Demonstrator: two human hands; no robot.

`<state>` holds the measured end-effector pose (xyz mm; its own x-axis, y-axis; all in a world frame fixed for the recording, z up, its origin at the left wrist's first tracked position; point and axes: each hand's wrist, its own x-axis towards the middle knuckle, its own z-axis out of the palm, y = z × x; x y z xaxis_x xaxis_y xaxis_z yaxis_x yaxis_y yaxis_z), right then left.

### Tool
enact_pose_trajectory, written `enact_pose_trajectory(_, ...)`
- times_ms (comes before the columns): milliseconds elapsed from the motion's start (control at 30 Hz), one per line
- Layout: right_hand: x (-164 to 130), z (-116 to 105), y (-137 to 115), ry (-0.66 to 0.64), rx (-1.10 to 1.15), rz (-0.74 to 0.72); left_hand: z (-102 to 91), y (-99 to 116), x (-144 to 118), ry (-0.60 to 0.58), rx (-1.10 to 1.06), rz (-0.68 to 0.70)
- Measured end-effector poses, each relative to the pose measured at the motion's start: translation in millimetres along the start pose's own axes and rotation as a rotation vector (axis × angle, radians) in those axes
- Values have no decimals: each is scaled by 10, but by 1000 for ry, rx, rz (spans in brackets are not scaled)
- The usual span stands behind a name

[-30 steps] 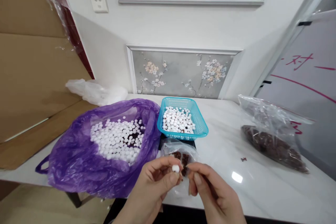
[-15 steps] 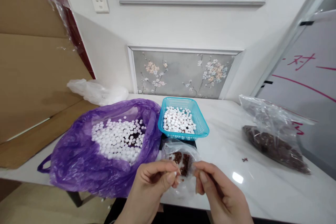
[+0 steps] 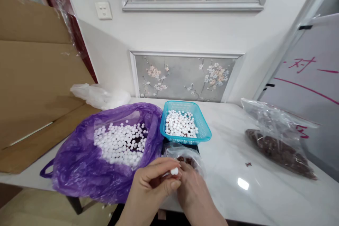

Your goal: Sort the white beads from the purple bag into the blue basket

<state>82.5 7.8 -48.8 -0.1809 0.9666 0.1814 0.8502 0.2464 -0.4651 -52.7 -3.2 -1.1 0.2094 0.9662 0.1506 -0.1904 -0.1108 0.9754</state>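
Observation:
My left hand [image 3: 155, 187] is closed, with a small white ball [image 3: 174, 171] pinched between thumb and fingertips. Close against it, my right hand [image 3: 193, 194] reaches down at the clear plastic bag [image 3: 200, 162], which has small dark reddish-brown pieces [image 3: 186, 160] in it. The right fingertips are hidden, so what they hold does not show. Just behind this bag, a blue plastic basket [image 3: 203, 132] contains many white balls [image 3: 180, 123]. On the left a purple plastic bag [image 3: 79, 169] lies open, with more white balls [image 3: 119, 144] and some dark pieces inside.
A clear bag of brown material [image 3: 280, 152] lies on the right of the white table [image 3: 225, 155]. A few brown bits [image 3: 248, 164] are near it. A cardboard box [image 3: 39, 77] stands at the left, beside a crumpled white bag [image 3: 103, 95]. The panelled wall is behind.
My right hand has moved left and down from beside the clear bag to its contents, next to my left hand. The white ball in my left hand now shows more fully.

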Motion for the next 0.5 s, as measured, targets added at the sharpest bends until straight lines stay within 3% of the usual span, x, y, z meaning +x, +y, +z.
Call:
enact_pose_trajectory(133,22,63,-30,3,-62,27,1,26,6,45,79,58)
enact_pose_trajectory(333,-25,-20,-59,1,-64,0,-9,-18,27,65,62,109)
enact_pose_trajectory(500,-59,-77,-98,26,-1,1,99,140,307,92,204,248)
